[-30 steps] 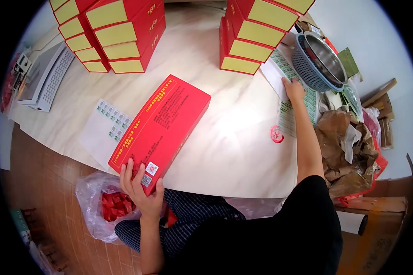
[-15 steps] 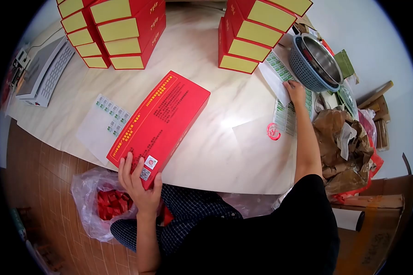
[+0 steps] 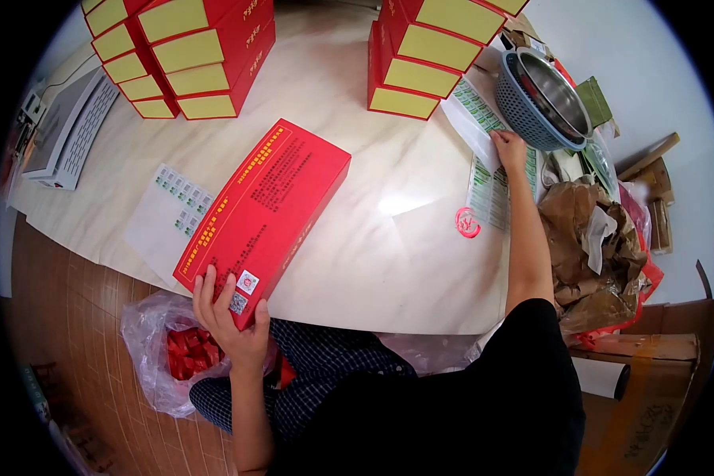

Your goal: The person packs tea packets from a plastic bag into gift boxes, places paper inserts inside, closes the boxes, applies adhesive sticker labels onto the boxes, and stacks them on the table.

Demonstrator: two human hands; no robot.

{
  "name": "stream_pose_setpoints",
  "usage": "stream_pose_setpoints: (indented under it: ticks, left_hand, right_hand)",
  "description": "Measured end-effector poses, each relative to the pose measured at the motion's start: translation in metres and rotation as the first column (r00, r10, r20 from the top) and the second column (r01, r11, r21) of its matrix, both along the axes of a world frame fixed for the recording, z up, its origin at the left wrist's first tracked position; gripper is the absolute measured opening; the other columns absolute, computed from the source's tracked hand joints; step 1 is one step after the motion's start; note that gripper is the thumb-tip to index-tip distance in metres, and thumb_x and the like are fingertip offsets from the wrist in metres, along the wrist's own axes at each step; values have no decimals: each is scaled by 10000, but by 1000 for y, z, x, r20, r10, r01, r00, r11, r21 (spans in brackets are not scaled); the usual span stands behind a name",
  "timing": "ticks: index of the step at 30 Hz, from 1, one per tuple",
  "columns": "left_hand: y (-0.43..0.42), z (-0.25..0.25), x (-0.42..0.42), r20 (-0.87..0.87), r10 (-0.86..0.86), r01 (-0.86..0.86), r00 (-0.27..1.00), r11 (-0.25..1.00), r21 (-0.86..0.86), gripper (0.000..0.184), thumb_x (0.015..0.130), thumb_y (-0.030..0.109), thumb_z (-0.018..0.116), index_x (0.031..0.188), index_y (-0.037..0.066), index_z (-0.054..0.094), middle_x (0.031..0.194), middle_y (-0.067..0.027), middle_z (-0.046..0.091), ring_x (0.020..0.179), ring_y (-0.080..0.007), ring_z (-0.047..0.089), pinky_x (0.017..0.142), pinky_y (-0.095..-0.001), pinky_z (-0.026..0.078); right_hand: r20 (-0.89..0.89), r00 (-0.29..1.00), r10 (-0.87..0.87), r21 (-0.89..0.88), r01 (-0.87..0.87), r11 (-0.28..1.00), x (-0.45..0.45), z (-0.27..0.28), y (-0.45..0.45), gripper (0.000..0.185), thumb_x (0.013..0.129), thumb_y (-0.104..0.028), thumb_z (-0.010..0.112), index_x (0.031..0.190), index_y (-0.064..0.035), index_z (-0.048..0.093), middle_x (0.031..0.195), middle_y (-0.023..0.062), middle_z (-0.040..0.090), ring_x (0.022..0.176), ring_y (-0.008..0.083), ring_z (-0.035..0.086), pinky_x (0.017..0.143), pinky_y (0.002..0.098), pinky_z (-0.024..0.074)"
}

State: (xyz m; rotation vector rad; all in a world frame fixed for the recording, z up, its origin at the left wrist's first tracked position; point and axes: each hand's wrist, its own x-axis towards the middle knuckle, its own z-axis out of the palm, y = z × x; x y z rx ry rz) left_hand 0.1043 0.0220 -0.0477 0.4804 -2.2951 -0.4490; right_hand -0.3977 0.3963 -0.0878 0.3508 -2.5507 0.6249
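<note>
A long red gift box (image 3: 282, 190) with gold and black printing lies slanted on the table. My left hand (image 3: 234, 321) grips its near end, fingers on the printed top and thumb at the right side, close to two square code labels (image 3: 247, 282). At the right, the fingers of my right hand (image 3: 509, 151) pinch the edge of a white-backed sticker sheet (image 3: 470, 127), which is lifted and curled. More green-and-white sticker sheets (image 3: 484, 194) lie beneath it. A partly used sticker sheet (image 3: 184, 194) lies left of the box.
Stacks of red boxes with yellow ends (image 3: 206, 79) (image 3: 424, 71) stand at the back. A blue colander (image 3: 523, 103) holding a steel bowl is at the right, beside crumpled brown paper (image 3: 583, 254). A grey-white device (image 3: 67, 135) sits far left; a plastic bag (image 3: 147, 349) with red pieces is below.
The whole view has shifted slightly, with the table things appearing a little further left. Both hands keep their holds on the box and the sticker sheet.
</note>
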Motion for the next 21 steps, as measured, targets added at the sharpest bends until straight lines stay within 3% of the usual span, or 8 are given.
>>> stream_pose_setpoints:
  ticks: [4,6,7,13,15,16,19,21]
  left_hand:
    - [0,1,1,1,3,-3,1000,1000,-1,498,836,314,657,1232,34,545,1386,-194,454,1311,-402,347,1081,-522,249]
    - [0,1,1,4,4,-4,1000,1000,-1,499,837,316,657,1232,33,544,1386,-195,454,1311,-402,347,1081,-521,249]
    - [1,2,0,6,3,-3,1000,1000,0,499,839,318,656,1233,33,544,1386,-195,454,1311,-402,347,1081,-520,248]
    - [0,1,1,5,-1,1,1000,1000,0,497,841,324,655,1231,38,543,1389,-194,449,1313,-403,342,1083,-521,246]
    - [-1,0,1,0,-3,3,1000,1000,0,497,840,324,656,1232,40,542,1390,-194,448,1314,-403,341,1083,-520,245]
    - [-1,0,1,-4,-6,6,1000,1000,0,496,840,323,656,1233,42,541,1390,-193,448,1314,-402,340,1084,-520,244]
    - [0,0,1,1,-1,1,1000,1000,-3,500,839,322,657,1236,43,538,1391,-192,447,1316,-400,338,1086,-519,242]
    - [0,1,1,1,-2,2,1000,1000,-1,499,839,320,657,1238,44,537,1392,-191,446,1318,-399,337,1086,-518,242]
  right_hand:
    - [-9,1000,5,37,-5,999,-4,-1,2,385,768,-406,725,926,-55,745,986,142,700,909,300,665,836,359,500]
    - [130,991,-27,34,22,999,-3,2,3,422,720,-497,734,946,-141,762,1112,81,673,1089,332,562,963,420,429]
    - [129,991,-27,35,23,999,-2,3,2,422,720,-497,734,946,-141,762,1112,81,673,1089,332,562,963,420,429]
    - [211,976,-52,14,50,999,2,10,-4,493,682,-543,757,984,-154,753,1165,117,642,1134,328,537,978,441,419]
    - [129,984,-125,87,114,990,5,13,-7,525,692,-502,765,981,-65,739,1092,200,660,1039,325,618,940,367,459]
    - [129,984,-125,88,114,990,5,17,-7,525,692,-502,765,981,-65,739,1092,200,660,1039,325,618,940,367,459]
    - [266,950,-164,87,145,986,-5,18,-5,532,678,-501,775,1003,-81,737,1149,223,626,1102,339,581,983,381,427]
    - [336,934,-124,26,122,992,-13,14,0,544,632,-560,783,1023,-184,743,1282,160,560,1234,348,475,1054,454,356]
